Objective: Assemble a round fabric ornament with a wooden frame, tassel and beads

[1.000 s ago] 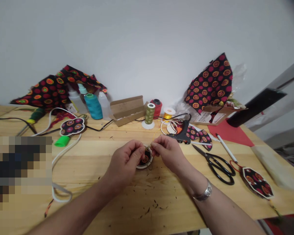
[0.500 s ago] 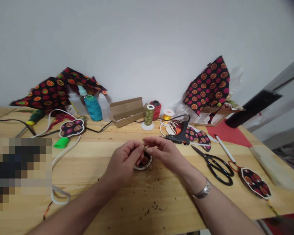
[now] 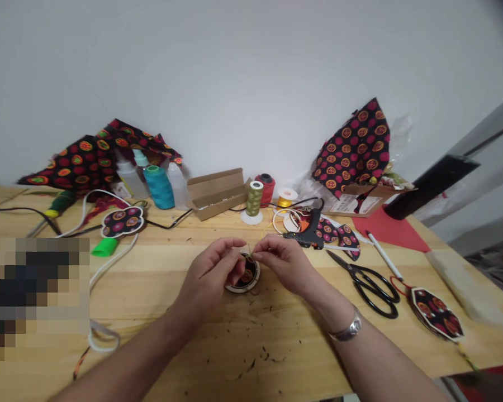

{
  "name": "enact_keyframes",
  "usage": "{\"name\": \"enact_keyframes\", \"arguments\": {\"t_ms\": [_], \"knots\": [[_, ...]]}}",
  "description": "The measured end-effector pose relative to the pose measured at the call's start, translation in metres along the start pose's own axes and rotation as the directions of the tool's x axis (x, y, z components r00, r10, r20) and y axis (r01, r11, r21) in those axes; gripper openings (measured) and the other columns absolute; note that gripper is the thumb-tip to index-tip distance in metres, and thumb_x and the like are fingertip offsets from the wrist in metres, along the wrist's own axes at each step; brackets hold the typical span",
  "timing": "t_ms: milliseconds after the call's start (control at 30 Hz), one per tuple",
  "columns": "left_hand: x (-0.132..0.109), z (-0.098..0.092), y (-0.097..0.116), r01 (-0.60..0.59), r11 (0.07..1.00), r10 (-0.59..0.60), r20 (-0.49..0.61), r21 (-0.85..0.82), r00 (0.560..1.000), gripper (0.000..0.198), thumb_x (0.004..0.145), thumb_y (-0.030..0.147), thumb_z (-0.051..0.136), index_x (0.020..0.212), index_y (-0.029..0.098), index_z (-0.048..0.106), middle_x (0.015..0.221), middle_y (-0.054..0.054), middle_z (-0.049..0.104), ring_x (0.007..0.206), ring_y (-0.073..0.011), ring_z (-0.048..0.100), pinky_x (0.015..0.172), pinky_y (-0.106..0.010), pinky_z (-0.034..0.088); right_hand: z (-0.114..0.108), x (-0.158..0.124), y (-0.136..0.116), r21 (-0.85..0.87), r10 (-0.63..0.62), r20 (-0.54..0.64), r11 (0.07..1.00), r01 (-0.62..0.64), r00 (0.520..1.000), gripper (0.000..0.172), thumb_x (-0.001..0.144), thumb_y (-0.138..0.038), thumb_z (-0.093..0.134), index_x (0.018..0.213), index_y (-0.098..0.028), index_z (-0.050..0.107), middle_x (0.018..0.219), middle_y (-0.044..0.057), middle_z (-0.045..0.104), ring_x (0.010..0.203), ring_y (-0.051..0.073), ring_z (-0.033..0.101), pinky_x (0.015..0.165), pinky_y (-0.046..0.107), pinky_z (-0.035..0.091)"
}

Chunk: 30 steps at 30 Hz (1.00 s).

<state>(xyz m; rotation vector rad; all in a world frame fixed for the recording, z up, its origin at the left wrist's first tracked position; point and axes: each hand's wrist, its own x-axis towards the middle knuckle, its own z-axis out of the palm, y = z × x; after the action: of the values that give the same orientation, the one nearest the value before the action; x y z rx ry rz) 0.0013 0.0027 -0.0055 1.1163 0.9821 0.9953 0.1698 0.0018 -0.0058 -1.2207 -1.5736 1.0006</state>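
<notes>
A round fabric-covered disc (image 3: pixel 250 274) with a pale rim and dark patterned centre lies on the table between my hands. A thin greenish thread (image 3: pixel 249 248) rises from its upper edge. My right hand (image 3: pixel 285 262) pinches this thread between thumb and index finger, just above the disc's right side. On the other side, my left hand (image 3: pixel 212 271) has its fingers curled over the disc's left edge, thumb and index bent close; whatever lies between them is hidden. A silver cuff sits on my right wrist.
Black scissors (image 3: pixel 371 285) and an octagonal patterned piece (image 3: pixel 436 314) lie to the right. Beyond my hands are a black glue gun (image 3: pixel 316 229), a green thread spool (image 3: pixel 255 198) and a cardboard box (image 3: pixel 216 195). A flower-shaped piece (image 3: pixel 122 221) and white cable lie left.
My fingertips have drawn slightly apart, showing the thread and more of the disc between them. My right hand's fingers have closed into a tighter pinch.
</notes>
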Motion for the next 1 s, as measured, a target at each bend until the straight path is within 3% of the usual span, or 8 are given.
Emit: {"name": "enact_keyframes", "arguments": {"t_ms": [133, 233, 400, 700, 833, 1000], "knots": [[0.0003, 0.0013, 0.0031, 0.011, 0.999, -0.010, -0.016, 0.046, 1.000, 0.021, 0.071, 0.020, 0.064, 0.091, 0.014, 0.066, 0.054, 0.007, 0.057, 0.050, -0.0082, 0.049, 0.049, -0.019, 0.038, -0.0005, 0.0003, 0.0024, -0.042, -0.029, -0.014, 0.999, 0.028, 0.999, 0.010, 0.076, -0.018, 0.062, 0.066, -0.019, 0.063, 0.066, -0.001, 0.061, 0.065, 0.014, 0.053, 0.064, 0.027, 0.041], [-0.0002, 0.0036, 0.0065, 0.034, 0.992, -0.031, -0.027, 0.120, 0.999, 0.016, 0.064, 0.018, 0.067, 0.080, 0.015, 0.071, 0.059, 0.003, 0.065, 0.055, -0.0108, 0.056, 0.053, -0.021, 0.044, -0.0010, -0.0005, 0.0036, -0.083, -0.055, -0.024, 0.995, 0.053, 0.998, 0.011, 0.078, -0.017, 0.063, 0.067, -0.019, 0.063, 0.068, 0.000, 0.060, 0.069, 0.015, 0.053, 0.067, 0.028, 0.041], [0.0003, 0.0029, 0.0057, 0.014, 0.965, -0.006, -0.030, 0.262, 1.000, 0.015, 0.069, 0.027, 0.066, 0.075, 0.018, 0.076, 0.072, -0.002, 0.076, 0.069, -0.0180, 0.065, 0.066, -0.027, 0.050, -0.0017, -0.0014, 0.0050, -0.195, -0.141, -0.026, 0.972, 0.134, 0.990, 0.013, 0.080, -0.012, 0.062, 0.068, -0.019, 0.062, 0.070, 0.000, 0.060, 0.073, 0.016, 0.055, 0.071, 0.029, 0.041], [0.0028, -0.0002, 0.0026, -0.002, 0.920, 0.004, -0.004, 0.393, 1.000, 0.021, 0.075, 0.035, 0.064, 0.075, 0.020, 0.079, 0.075, -0.001, 0.078, 0.073, -0.0199, 0.065, 0.068, -0.026, 0.050, -0.0024, -0.0013, 0.0067, -0.265, -0.259, -0.035, 0.934, 0.241, 0.965, 0.015, 0.081, -0.008, 0.061, 0.070, -0.018, 0.062, 0.071, 0.000, 0.060, 0.074, 0.015, 0.054, 0.071, 0.028, 0.042], [0.0012, 0.0003, 0.0050, -0.008, 0.927, 0.023, -0.036, 0.376, 0.999, 0.019, 0.074, 0.034, 0.065, 0.076, 0.021, 0.079, 0.076, -0.001, 0.078, 0.074, -0.0199, 0.065, 0.069, -0.026, 0.050, -0.0027, -0.0005, 0.0066, -0.223, -0.231, -0.065, 0.952, 0.212, 0.971, 0.014, 0.082, -0.012, 0.060, 0.070, -0.019, 0.063, 0.071, 0.000, 0.061, 0.075, 0.015, 0.055, 0.071, 0.028, 0.043], [-0.0004, 0.0009, 0.0101, 0.030, 0.956, -0.008, -0.078, 0.291, 0.997, 0.016, 0.071, 0.032, 0.069, 0.072, 0.021, 0.079, 0.072, -0.001, 0.077, 0.070, -0.0175, 0.063, 0.067, -0.024, 0.049, -0.0045, 0.0027, 0.0076, -0.086, -0.061, -0.147, 0.995, 0.049, 0.987, 0.018, 0.087, -0.024, 0.052, 0.087, -0.017, 0.069, 0.084, 0.004, 0.068, 0.082, 0.016, 0.060, 0.078, 0.032, 0.046]]}}
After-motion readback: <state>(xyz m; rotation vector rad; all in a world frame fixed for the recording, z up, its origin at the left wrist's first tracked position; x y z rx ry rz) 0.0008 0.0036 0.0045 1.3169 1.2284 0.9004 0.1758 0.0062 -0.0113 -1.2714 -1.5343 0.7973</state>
